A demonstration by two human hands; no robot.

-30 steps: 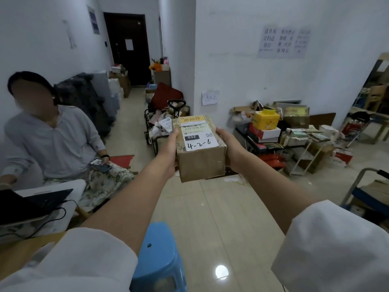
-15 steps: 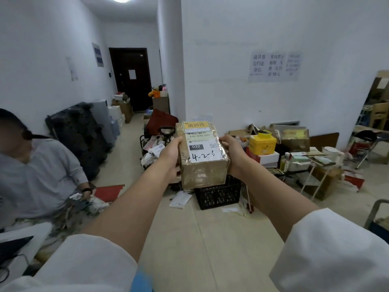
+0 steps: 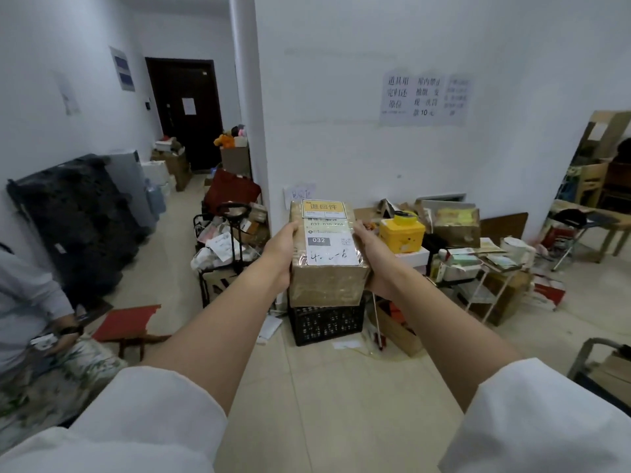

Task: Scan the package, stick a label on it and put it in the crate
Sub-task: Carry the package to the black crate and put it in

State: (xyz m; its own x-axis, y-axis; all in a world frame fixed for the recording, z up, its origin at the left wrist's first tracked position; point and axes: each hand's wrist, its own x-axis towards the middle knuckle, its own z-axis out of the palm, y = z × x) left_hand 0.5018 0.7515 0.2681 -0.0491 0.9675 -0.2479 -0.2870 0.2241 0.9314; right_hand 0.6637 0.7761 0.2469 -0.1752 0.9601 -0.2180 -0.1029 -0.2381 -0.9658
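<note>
Up front, both arms reach out, the left hand [image 3: 281, 249] and right hand [image 3: 370, 247] clamped on the sides of the box [image 3: 326, 268], held in the air. It is brown card wrapped in clear tape, with a white label [image 3: 327, 244] on top reading 032 and a yellow sticker [image 3: 322, 208] at its far end. Just beyond and below sits the black crate [image 3: 326, 322] on the floor, its opening hidden by the box. A red stool [image 3: 128, 324] stands left, a yellow tin [image 3: 402, 232] right. Since half a second ago the box has come closer over the crate.
</note>
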